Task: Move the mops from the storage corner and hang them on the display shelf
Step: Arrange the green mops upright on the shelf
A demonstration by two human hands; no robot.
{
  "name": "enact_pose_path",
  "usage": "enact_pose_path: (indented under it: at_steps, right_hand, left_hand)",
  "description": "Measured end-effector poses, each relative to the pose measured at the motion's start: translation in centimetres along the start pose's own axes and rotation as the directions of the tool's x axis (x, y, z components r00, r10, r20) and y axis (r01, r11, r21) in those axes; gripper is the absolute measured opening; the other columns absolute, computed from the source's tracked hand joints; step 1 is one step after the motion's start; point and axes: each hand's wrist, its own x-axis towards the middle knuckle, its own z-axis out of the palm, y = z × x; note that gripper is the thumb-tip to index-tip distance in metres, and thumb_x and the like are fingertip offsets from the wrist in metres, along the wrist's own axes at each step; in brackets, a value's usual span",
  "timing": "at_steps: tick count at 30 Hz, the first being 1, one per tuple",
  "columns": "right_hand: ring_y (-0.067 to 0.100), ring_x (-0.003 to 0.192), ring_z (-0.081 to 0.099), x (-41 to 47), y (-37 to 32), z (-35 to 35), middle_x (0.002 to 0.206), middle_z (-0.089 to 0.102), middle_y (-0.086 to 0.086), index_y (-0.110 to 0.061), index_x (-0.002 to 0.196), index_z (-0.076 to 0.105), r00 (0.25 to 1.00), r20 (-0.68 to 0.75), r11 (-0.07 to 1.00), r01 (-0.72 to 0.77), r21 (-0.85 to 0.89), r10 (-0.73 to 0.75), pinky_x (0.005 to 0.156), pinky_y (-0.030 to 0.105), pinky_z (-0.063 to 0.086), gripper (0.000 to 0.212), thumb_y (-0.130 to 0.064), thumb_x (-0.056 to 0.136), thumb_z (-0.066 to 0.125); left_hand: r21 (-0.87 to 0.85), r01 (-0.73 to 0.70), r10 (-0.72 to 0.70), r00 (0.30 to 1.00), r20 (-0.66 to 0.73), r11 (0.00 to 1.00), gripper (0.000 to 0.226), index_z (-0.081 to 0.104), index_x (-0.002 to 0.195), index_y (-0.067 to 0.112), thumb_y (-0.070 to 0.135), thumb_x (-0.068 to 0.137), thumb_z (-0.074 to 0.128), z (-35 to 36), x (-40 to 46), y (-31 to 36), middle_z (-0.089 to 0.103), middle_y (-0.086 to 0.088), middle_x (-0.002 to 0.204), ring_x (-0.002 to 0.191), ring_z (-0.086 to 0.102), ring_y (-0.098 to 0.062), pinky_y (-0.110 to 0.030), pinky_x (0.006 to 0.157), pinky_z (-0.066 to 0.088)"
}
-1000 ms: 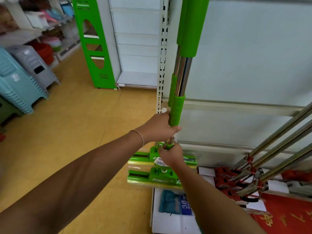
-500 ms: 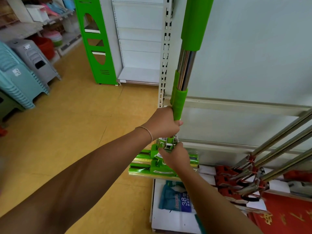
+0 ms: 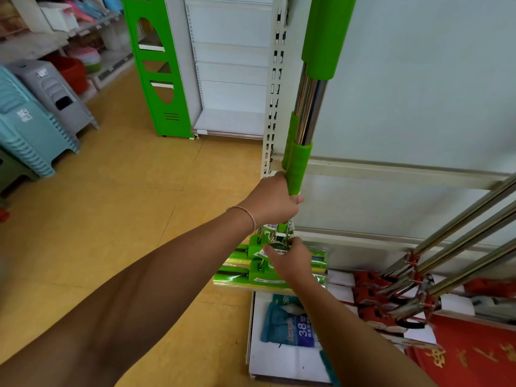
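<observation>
Yellow shop flooring [image 3: 117, 219] runs off toward ten o'clock, stacked plastic stools [image 3: 33, 127] along the aisle and a green-trimmed shelving unit [image 3: 156, 79] at eleven, and right up the middle stands the pale display shelf [image 3: 413, 88] with its slotted upright [image 3: 275, 88]. Front and centre, the green mops [image 3: 310, 113], two poles bunched together, stand almost vertical just beside that upright, grips running out of shot at twelve, wrapped green sponge heads [image 3: 268, 269] low at six above the floor. The left hand [image 3: 272, 199] is wrapped tight around the green collars, fingers curled fully round. Below it, the right hand [image 3: 293, 256] pinches the metal squeeze bracket [image 3: 279, 241] where pole meets head, thumb and fingers closing on it. Off at four o'clock, the steel-poled red mops [image 3: 418, 286] lean across the base shelf, well apart from the pair in hand. Nothing visible yet shows a hook catching, since the top is out of frame, so the hang looks unfinished. The risk is that two poles in one fist may scissor apart and one slide free; the heavy heads could swing and clip the boxes [image 3: 282, 344] below; or a loop missing its hook drops the lot once the grip loosens.
</observation>
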Motion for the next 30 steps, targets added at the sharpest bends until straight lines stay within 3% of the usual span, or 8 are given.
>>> enact_pose_path:
  at_steps: [5,9,14,16,21,24,27,30]
  right_hand:
    - [0.021,0.086,0.062,-0.3,1.3,0.2,0.108,0.066,0.009,-0.006,0.117,0.055,0.998,0.016,0.997,-0.056,-0.044,0.057,0.067,0.031,0.052,0.043,-0.025,0.083,0.074]
    - [0.025,0.102,0.064,-1.1,1.6,0.5,0.118,0.065,0.010,-0.006,0.130,0.051,0.997,-0.028,0.996,-0.076,0.043,0.077,0.081,0.039,0.058,0.070,-0.037,0.075,0.080]
    - [0.025,0.109,0.060,-2.0,1.4,0.8,0.120,0.062,0.009,-0.006,0.132,0.051,0.996,-0.080,0.994,-0.028,0.104,0.036,0.090,0.041,0.055,0.067,-0.038,0.079,0.078]
    - [0.023,0.110,0.060,-2.2,1.4,0.8,0.119,0.062,0.006,-0.008,0.130,0.054,0.996,-0.092,0.995,-0.002,0.103,0.012,0.090,0.040,0.054,0.061,-0.039,0.081,0.075]
    - [0.026,0.128,0.051,-3.0,0.7,-0.8,0.140,0.053,0.010,-0.007,0.145,0.043,0.995,-0.086,0.992,0.064,0.107,-0.055,0.106,0.040,0.045,0.064,-0.029,0.090,0.067]
    - [0.028,0.132,0.047,-3.5,-0.4,-2.1,0.141,0.052,0.012,-0.006,0.145,0.041,0.976,-0.134,0.977,0.189,0.102,-0.175,0.107,0.036,0.038,0.056,-0.018,0.094,0.060]
    - [0.026,0.141,0.036,-3.6,-2.1,-3.8,0.151,0.041,0.010,-0.010,0.154,0.027,0.955,-0.132,0.954,0.280,0.107,-0.265,0.113,0.035,0.031,0.061,-0.017,0.098,0.052]
    - [0.020,0.129,0.048,-3.3,-4.3,-5.5,0.141,0.051,0.003,-0.019,0.151,0.032,0.920,-0.101,0.893,0.392,0.221,-0.379,0.105,0.029,0.039,0.060,-0.006,0.095,0.049]
  left_hand:
    - [-0.063,-0.032,0.031,0.999,-0.019,0.997,0.033,0.046,0.120,0.013,0.037,0.098,0.053,0.7,-1.0,-0.6,0.056,0.000,0.090,0.082,0.057,-0.020,-0.030,0.064,0.038]
    - [-0.096,-0.025,0.029,0.999,0.038,0.995,0.039,0.048,0.126,0.015,0.041,0.098,0.053,0.8,-1.4,-1.4,0.056,0.005,0.091,0.076,0.052,-0.008,-0.022,0.061,0.038]
    - [-0.091,0.014,-0.002,0.991,0.133,0.996,0.038,0.053,0.129,0.015,0.037,0.098,0.054,2.1,-2.1,-2.7,0.064,-0.004,0.125,0.108,0.060,-0.022,-0.033,0.090,0.047]
    - [-0.086,0.022,-0.010,0.990,0.140,0.996,0.034,0.056,0.126,0.016,0.036,0.098,0.054,2.5,-2.3,-3.0,0.066,-0.005,0.124,0.110,0.062,-0.024,-0.037,0.096,0.048]
    - [-0.073,0.089,-0.080,0.990,0.120,0.993,0.032,0.058,0.121,0.014,0.035,0.098,0.054,3.2,-2.2,-3.2,0.068,-0.006,0.111,0.098,0.065,-0.025,-0.036,0.088,0.051]
    - [-0.064,0.140,-0.139,0.990,0.028,0.988,0.046,0.051,0.133,0.011,0.038,0.096,0.058,3.6,-2.1,-3.5,0.065,-0.010,0.121,0.105,0.062,-0.026,-0.034,0.088,0.050]
    - [-0.019,0.134,-0.136,0.984,-0.118,0.991,0.075,0.034,0.146,0.006,0.045,0.089,0.066,3.7,-2.1,-3.3,0.049,-0.015,0.141,0.126,0.050,-0.030,-0.034,0.095,0.042]
    - [-0.105,0.123,-0.136,0.983,-0.125,0.987,0.088,0.030,0.151,0.011,0.051,0.083,0.069,3.3,-1.9,-2.7,0.041,-0.008,0.152,0.137,0.042,-0.026,-0.036,0.108,0.038]
